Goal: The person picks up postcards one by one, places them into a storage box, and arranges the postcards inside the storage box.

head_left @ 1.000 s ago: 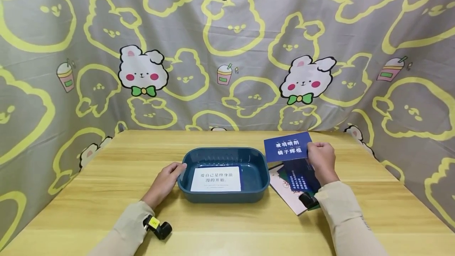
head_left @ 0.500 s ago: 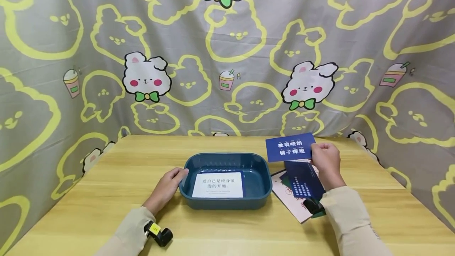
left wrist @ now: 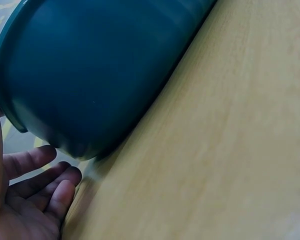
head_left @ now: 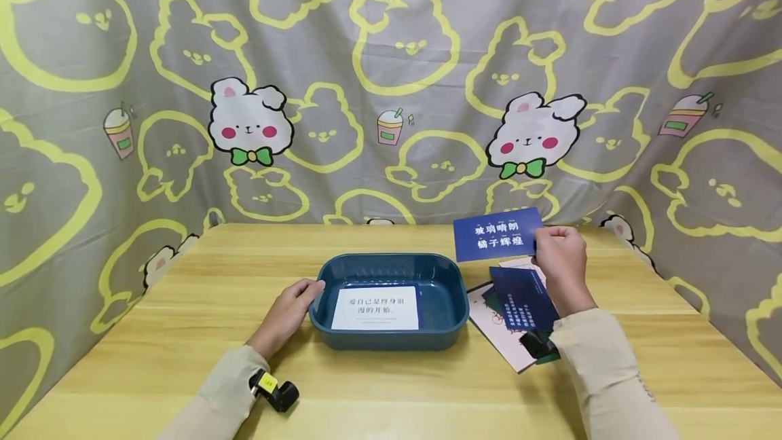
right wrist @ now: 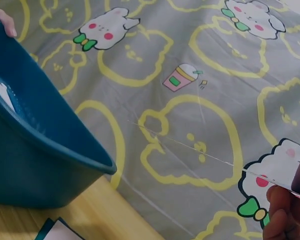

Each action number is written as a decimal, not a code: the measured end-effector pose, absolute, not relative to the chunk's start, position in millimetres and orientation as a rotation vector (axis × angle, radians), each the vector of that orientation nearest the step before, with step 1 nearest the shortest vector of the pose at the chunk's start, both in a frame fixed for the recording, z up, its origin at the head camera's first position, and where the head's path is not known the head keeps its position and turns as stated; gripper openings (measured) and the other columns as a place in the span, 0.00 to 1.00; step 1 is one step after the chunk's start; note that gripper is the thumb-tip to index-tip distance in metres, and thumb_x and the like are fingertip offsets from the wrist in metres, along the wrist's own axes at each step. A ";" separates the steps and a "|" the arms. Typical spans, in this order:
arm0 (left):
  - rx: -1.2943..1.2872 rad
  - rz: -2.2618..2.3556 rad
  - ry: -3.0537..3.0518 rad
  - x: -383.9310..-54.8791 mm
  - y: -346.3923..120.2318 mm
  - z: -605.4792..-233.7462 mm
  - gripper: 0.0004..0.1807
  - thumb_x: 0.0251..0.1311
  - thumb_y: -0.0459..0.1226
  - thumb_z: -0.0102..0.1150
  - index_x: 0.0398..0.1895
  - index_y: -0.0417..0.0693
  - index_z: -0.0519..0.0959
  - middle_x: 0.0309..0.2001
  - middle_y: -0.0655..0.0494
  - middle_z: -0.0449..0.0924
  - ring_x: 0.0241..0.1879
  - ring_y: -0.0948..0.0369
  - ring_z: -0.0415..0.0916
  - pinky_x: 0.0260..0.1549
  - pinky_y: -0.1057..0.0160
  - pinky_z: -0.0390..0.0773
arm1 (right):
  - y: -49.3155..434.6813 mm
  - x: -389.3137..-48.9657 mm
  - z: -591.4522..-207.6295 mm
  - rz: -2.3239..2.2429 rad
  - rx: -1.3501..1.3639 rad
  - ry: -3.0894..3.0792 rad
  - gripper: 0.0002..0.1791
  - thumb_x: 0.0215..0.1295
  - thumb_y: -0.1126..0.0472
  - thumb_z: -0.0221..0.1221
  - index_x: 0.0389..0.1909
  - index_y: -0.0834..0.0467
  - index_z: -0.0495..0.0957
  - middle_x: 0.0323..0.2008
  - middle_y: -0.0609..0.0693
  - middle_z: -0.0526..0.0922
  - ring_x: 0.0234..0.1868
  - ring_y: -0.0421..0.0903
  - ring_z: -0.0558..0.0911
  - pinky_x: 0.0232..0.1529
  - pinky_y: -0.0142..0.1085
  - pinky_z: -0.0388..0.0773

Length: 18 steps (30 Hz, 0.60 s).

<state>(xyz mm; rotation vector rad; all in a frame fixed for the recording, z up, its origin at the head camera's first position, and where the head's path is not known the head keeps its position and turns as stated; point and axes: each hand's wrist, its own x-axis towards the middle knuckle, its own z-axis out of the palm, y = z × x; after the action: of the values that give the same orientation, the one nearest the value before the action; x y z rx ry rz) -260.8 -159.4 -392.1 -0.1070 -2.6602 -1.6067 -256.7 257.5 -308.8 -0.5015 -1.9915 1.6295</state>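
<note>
My right hand (head_left: 561,263) pinches a blue postcard (head_left: 497,235) by its right edge, thumb and fingers together. Raised off the table, the card shows two lines of white characters; the right wrist view has it edge-on. My left hand (head_left: 288,312) holds the left end of a dark teal plastic basin (head_left: 391,340), thumb over the rim (left wrist: 5,120) and fingers below it outside. Inside the basin lies a white postcard (head_left: 375,309) with grey text, over a blue one whose edge shows.
Right of the basin, several overlapping postcards lie on the wooden table (head_left: 366,399): a dark blue one (head_left: 519,297) with white text, a pink one (head_left: 501,341) and a green one. A cartoon-printed grey curtain (head_left: 342,39) closes off the back and sides.
The blue postcard stays pinched in my right hand and has risen slightly, a little farther from the loose pile. My left hand stays on the basin; the head view shifts slightly.
</note>
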 end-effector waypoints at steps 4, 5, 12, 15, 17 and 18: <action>-0.111 -1.597 -2.667 -260.8 -160.2 -392.3 0.30 0.69 0.58 0.45 0.52 0.40 0.77 0.49 0.48 0.77 0.48 0.53 0.71 0.50 0.52 0.69 | 254.7 -255.9 -306.5 1.652 -0.477 -1.983 0.09 0.66 0.62 0.48 0.42 0.63 0.66 0.35 0.55 0.71 0.19 0.39 0.73 0.20 0.29 0.74; -0.110 -1.594 -2.670 -260.9 -160.0 -392.2 0.30 0.70 0.58 0.45 0.52 0.40 0.77 0.49 0.48 0.77 0.48 0.53 0.71 0.50 0.52 0.69 | 254.6 -255.5 -306.1 1.659 -0.476 -1.979 0.09 0.66 0.62 0.48 0.42 0.64 0.66 0.35 0.55 0.70 0.19 0.39 0.73 0.21 0.29 0.74; -0.119 -1.588 -2.678 -260.7 -159.4 -391.5 0.30 0.70 0.58 0.45 0.53 0.40 0.76 0.51 0.47 0.77 0.50 0.52 0.71 0.52 0.50 0.68 | 255.6 -252.5 -303.0 1.681 -0.484 -1.951 0.06 0.65 0.64 0.48 0.40 0.62 0.65 0.33 0.54 0.70 0.18 0.38 0.73 0.20 0.29 0.74; -0.118 -1.595 -2.670 -261.3 -159.4 -391.0 0.30 0.70 0.57 0.45 0.52 0.40 0.77 0.50 0.47 0.77 0.50 0.52 0.71 0.52 0.51 0.68 | 253.5 -251.8 -300.2 1.689 -0.460 -1.956 0.06 0.65 0.64 0.48 0.41 0.62 0.65 0.32 0.54 0.71 0.19 0.38 0.73 0.21 0.29 0.75; -0.115 -1.597 -2.668 -261.3 -159.6 -390.9 0.29 0.70 0.57 0.45 0.52 0.40 0.77 0.50 0.47 0.77 0.49 0.52 0.71 0.51 0.52 0.68 | 251.3 -251.7 -298.6 1.687 -0.442 -1.965 0.06 0.65 0.64 0.48 0.41 0.62 0.65 0.31 0.53 0.71 0.19 0.38 0.73 0.22 0.29 0.75; -0.112 -1.595 -2.668 -261.2 -159.7 -390.9 0.29 0.70 0.57 0.45 0.52 0.40 0.77 0.49 0.47 0.77 0.49 0.52 0.71 0.51 0.52 0.68 | 250.5 -251.8 -298.4 1.685 -0.435 -1.966 0.06 0.65 0.64 0.49 0.40 0.62 0.66 0.30 0.53 0.72 0.19 0.39 0.74 0.21 0.29 0.75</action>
<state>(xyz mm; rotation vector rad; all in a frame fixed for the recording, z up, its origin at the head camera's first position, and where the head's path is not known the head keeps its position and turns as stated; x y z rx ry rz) -261.2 -159.7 -390.9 -0.1125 -2.6683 -1.5951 -251.8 250.5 -298.4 -0.4350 -1.9665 1.6845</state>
